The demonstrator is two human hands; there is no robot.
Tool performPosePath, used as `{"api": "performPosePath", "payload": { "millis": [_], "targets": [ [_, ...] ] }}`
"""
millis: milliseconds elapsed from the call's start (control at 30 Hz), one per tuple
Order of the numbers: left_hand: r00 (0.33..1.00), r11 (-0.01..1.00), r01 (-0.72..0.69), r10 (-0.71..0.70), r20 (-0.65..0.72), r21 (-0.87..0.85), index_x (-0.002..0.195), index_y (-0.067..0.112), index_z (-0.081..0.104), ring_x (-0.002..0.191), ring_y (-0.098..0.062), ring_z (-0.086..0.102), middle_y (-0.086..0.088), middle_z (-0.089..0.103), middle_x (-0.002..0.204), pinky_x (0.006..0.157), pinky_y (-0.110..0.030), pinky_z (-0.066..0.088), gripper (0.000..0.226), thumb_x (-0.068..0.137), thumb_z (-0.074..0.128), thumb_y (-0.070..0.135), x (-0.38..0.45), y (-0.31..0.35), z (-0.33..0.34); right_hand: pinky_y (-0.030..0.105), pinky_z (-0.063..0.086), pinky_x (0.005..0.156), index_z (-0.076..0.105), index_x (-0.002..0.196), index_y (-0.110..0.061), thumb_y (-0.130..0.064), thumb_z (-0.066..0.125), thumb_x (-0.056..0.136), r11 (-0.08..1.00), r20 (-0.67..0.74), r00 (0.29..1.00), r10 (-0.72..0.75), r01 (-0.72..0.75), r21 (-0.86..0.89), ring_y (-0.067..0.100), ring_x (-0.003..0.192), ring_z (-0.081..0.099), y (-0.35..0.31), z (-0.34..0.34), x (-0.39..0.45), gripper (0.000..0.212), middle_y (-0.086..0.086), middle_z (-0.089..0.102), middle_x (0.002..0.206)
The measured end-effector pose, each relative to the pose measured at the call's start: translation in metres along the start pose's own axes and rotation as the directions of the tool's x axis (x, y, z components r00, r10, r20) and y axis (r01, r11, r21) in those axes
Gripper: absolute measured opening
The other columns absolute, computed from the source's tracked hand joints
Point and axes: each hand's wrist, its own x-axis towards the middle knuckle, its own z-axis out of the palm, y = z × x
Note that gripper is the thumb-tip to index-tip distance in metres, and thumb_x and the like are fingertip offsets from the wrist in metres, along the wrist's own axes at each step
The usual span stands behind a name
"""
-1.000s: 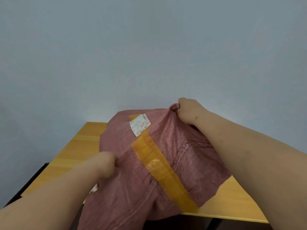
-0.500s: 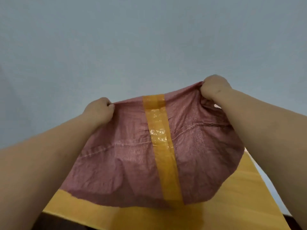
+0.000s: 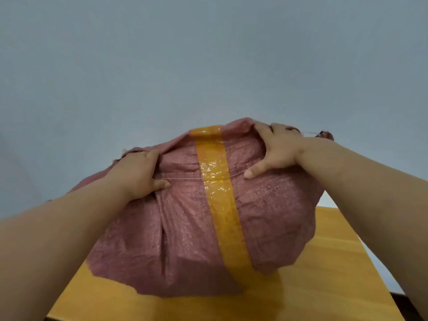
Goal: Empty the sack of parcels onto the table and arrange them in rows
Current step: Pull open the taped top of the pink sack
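Early stage: sack [image 3: 185, 228] upended over table [image 3: 324, 274], left hand [image 3: 141, 174] & right hand [image 3: 278, 151] gripping its raised end; no parcels visible yet, rows not begun.

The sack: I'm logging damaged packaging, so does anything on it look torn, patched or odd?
A wide yellow tape strip runs down the pink sack like a patch, wrinkled at the stitched seam. No open tear or spilled parcel shows.
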Motion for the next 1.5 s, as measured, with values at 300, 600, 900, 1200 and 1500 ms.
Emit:
{"api": "performPosePath", "payload": {
  "millis": [300, 600, 900, 1200, 1500],
  "targets": [
    [0.991, 0.989, -0.111, 0.117, -0.066, 0.098, 0.115, 0.012, 0.066, 0.106, -0.034, 0.059, -0.015, 0.065, 0.108, 0.086, -0.038, 0.047, 0.037, 0.100, 0.048, 0.041, 0.050, 0.003, -0.010, 0.047, 0.030, 0.099, 0.043, 0.131, -0.031, -0.054, 0.064, 0.081, 0.910, -0.094, 0.994, -0.063, 0.018, -0.415, 0.026, 0.113, 0.057, -0.046, 0.007, 0.011, 0.058, 0.002, 0.058, 0.121],
    [0.916, 0.997, 0.062, -0.071, -0.395, -0.036, 0.115, 0.015, 0.069, 0.112, -0.042, 0.054, -0.022, 0.057, 0.117, 0.087, -0.044, 0.044, 0.039, 0.100, 0.048, 0.044, 0.107, -0.018, -0.096, 0.039, 0.042, 0.082, 0.063, 0.110, -0.020, -0.028, 0.043, 0.097, 0.959, -0.607, 0.786, 0.112, -0.246, -0.142, 0.038, 0.113, 0.058, -0.052, -0.061, 0.042, 0.026, 0.017, 0.064, 0.119],
    [0.982, 0.870, 0.080, -0.154, -0.113, -0.487, 0.103, -0.001, 0.062, 0.092, -0.040, 0.069, -0.026, 0.070, 0.103, 0.087, -0.047, 0.055, 0.045, 0.103, 0.032, 0.033, 0.124, -0.009, -0.086, 0.038, 0.043, 0.094, 0.060, 0.114, 0.004, -0.005, 0.043, 0.094, 0.971, -0.485, 0.841, 0.240, -0.202, 0.130, 0.041, 0.119, 0.054, -0.054, -0.066, 0.080, 0.028, 0.028, 0.058, 0.127],
    [0.989, 0.991, -0.114, 0.120, 0.086, -0.073, 0.157, 0.024, 0.006, 0.144, -0.029, 0.029, -0.007, 0.028, 0.158, 0.117, -0.055, 0.025, 0.133, 0.054, 0.070, 0.078, 0.124, -0.018, -0.065, 0.038, 0.040, 0.086, 0.052, 0.117, 0.001, -0.004, 0.037, 0.093, 0.879, -0.531, 0.736, 0.420, -0.184, 0.441, 0.044, 0.114, 0.052, -0.027, -0.064, 0.077, 0.029, 0.028, 0.057, 0.123],
    [0.996, 0.960, -0.086, 0.086, 0.014, 0.267, 0.087, 0.027, 0.050, 0.099, -0.027, 0.063, -0.003, 0.066, 0.106, 0.079, -0.036, 0.053, 0.008, 0.089, 0.054, 0.033, 0.116, -0.034, -0.018, 0.045, 0.041, 0.103, 0.044, 0.141, -0.023, -0.078, 0.069, 0.063, 0.954, -0.063, 0.974, 0.217, -0.198, 0.226, 0.035, 0.128, 0.046, -0.041, -0.024, 0.069, 0.098, 0.011, 0.042, 0.138]
  ]
}}
